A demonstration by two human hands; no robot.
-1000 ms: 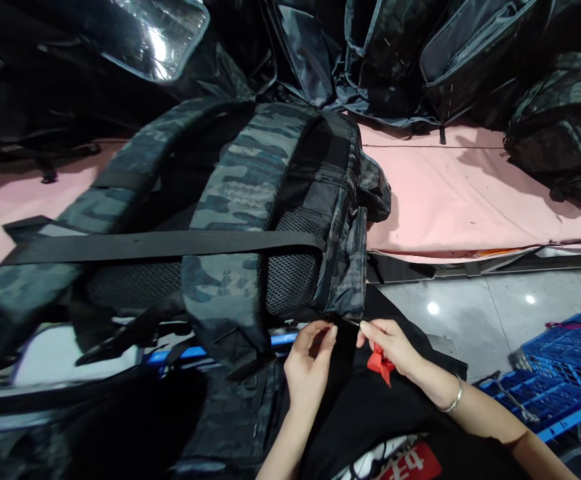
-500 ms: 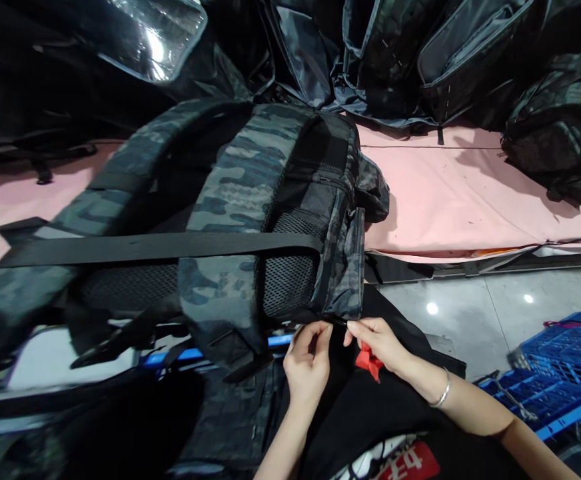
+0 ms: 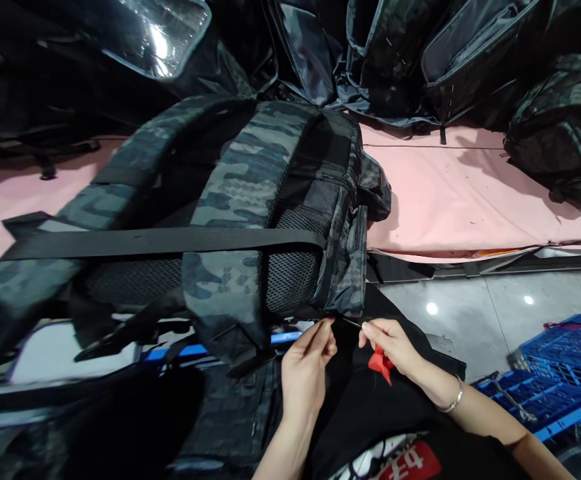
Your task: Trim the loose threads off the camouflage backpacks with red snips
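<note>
A camouflage backpack [image 3: 250, 180] lies on its side with its shoulder straps and mesh back panel facing up. My left hand [image 3: 308, 363] is closed in a pinch at the lower edge of the bag, below the side pocket. What its fingertips hold is too small to make out. Just to the right, my right hand [image 3: 388, 343] grips a thin dark pointed tool [image 3: 351, 323], its tip directed left toward my left fingertips. A knotted strip of red cloth [image 3: 381, 365] hangs under my right hand. A black webbing strap [image 3: 170, 243] runs across the backpack.
The backpack rests on a pink-covered table [image 3: 450, 193]. Several open dark bags stand along the back, and another camouflage bag [image 3: 563, 137] sits at the right. Blue plastic crates [image 3: 565, 353] stand on the tiled floor. More dark fabric [image 3: 230, 413] lies at lower left.
My right hand has moved slightly right and away from my left hand, so more of the thin tool shows. My left hand has turned, its fingers more curled together. The red cloth moved along.
</note>
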